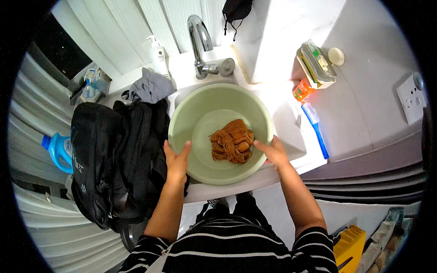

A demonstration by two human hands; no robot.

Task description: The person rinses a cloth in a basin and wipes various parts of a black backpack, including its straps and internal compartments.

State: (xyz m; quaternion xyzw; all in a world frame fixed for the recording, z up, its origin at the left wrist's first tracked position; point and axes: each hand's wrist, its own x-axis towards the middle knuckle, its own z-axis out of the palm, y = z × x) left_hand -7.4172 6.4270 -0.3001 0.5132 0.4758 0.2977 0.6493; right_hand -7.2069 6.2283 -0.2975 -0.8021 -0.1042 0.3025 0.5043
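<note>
A pale green round basin (200,107) sits in the white sink under the chrome tap (199,38). A crumpled brown cloth (232,141) lies inside it, toward the right. My left hand (176,161) grips the basin's near-left rim, thumb inside. My right hand (273,152) holds the near-right rim, with the fingers reaching in toward the cloth.
A black backpack (114,159) lies on the counter left of the sink, a grey cloth (152,86) behind it. A white pump bottle (158,54), blue detergent bottle (58,150), blue brush (315,125), orange bottle (302,90), soap dish (317,63) and wall socket (412,98) surround the sink.
</note>
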